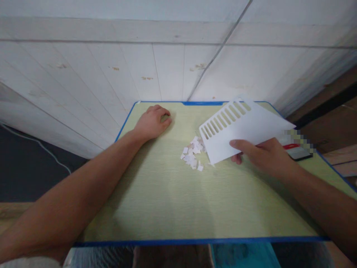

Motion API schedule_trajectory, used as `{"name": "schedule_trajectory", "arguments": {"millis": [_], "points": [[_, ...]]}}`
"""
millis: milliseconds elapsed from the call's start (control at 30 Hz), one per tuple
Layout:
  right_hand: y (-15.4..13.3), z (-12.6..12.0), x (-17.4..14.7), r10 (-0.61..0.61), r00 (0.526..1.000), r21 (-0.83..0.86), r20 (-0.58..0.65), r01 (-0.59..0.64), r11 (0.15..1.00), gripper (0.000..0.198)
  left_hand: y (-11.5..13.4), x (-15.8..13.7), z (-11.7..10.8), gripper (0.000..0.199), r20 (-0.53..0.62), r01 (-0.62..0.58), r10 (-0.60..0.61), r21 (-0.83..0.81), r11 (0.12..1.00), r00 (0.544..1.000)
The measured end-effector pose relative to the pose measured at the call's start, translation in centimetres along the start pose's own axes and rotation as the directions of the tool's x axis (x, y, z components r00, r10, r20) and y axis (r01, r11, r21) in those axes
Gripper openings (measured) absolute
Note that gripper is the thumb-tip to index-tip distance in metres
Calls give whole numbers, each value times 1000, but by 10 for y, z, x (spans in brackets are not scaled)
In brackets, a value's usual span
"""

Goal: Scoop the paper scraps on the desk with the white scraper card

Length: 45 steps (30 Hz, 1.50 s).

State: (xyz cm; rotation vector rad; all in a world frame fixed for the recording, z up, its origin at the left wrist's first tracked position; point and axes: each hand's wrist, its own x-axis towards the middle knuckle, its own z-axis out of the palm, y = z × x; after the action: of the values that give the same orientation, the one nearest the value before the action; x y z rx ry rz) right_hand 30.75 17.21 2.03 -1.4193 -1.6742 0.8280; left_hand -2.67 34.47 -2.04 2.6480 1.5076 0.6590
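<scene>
My right hand (259,154) grips a white sheet of paper (237,128) by its near edge, with the thumb on top. The sheet is tilted above the table, and a row of narrow slots is cut along its far left edge. Beside its lower left corner lies a loose pile of small white paper pieces (192,152). My left hand (153,121) rests on the table's far left part, apart from the pile. Its fingers are loosely curled, with a gap between thumb and forefinger and nothing visible in them.
The pale green table (167,208) has a blue edge and stands against a white plank wall (170,70). A grey cable (220,48) runs down the wall. At the right, a flat object with a red stripe (292,146) lies partly behind the sheet, near brown cardboard (331,126).
</scene>
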Motion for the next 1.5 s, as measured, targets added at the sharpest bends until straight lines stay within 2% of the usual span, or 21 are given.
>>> {"name": "schedule_trajectory", "arguments": {"millis": [200, 600, 833, 1267, 1400, 1500], "points": [[0, -4, 4, 41, 999, -7, -7, -41, 999, 39, 0, 0, -1, 38, -4, 6, -6, -12, 1000, 1000], [3, -5, -1, 30, 996, 17, -78, -29, 999, 33, -1, -1, -1, 40, 6, 6, -6, 6, 1000, 1000], [5, -7, -8, -49, 989, -15, -137, 47, 999, 36, -1, -1, -2, 41, 6, 7, -7, -5, 1000, 1000], [-5, -2, -3, 6, 996, -34, -92, -9, 999, 28, 0, 0, -4, 41, 6, 17, -17, 4, 1000, 1000], [-6, -1, -1, -28, 999, -38, -33, 27, 999, 29, -1, -1, -5, 44, 14, 13, -13, 14, 1000, 1000], [-8, 0, -1, -38, 999, -6, -34, 38, 999, 29, -2, -1, -6, 43, 22, 13, -13, 13, 1000, 1000]]}}
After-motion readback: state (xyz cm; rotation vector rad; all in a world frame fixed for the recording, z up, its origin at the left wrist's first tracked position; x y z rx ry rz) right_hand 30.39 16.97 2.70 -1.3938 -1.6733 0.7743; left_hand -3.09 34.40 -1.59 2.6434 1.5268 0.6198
